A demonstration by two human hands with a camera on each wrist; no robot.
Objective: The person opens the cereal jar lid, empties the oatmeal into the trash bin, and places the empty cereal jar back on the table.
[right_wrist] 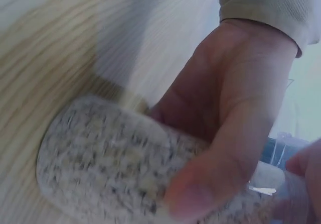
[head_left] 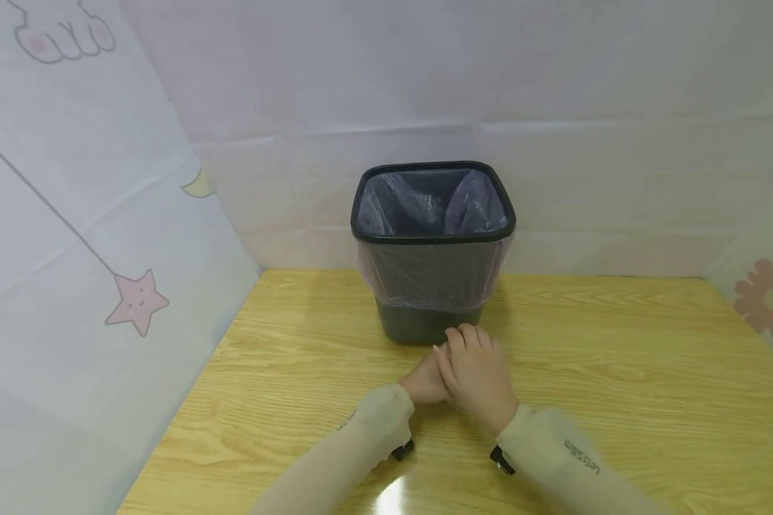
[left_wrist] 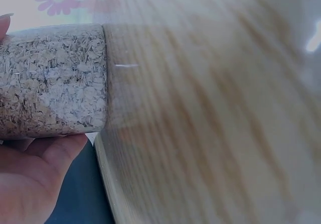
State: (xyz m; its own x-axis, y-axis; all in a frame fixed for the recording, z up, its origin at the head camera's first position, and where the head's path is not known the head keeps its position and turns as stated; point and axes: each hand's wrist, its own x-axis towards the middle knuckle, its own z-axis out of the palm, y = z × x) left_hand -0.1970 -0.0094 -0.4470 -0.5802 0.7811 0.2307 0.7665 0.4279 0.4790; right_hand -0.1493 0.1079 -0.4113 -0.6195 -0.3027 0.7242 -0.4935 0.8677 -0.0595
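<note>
right hand [head_left: 479, 368] wraps round flake-filled jar [right_wrist: 100, 156], left hand [head_left: 426, 379] grips near clear end; paired hold likely keeps jar steady.

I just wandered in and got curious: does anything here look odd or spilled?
Only the bin, mildly: it stands on the table, where I'd sooner expect it on the floor. Its liner hangs outside as bin bags usually do, and I see no spill around the jar.
</note>
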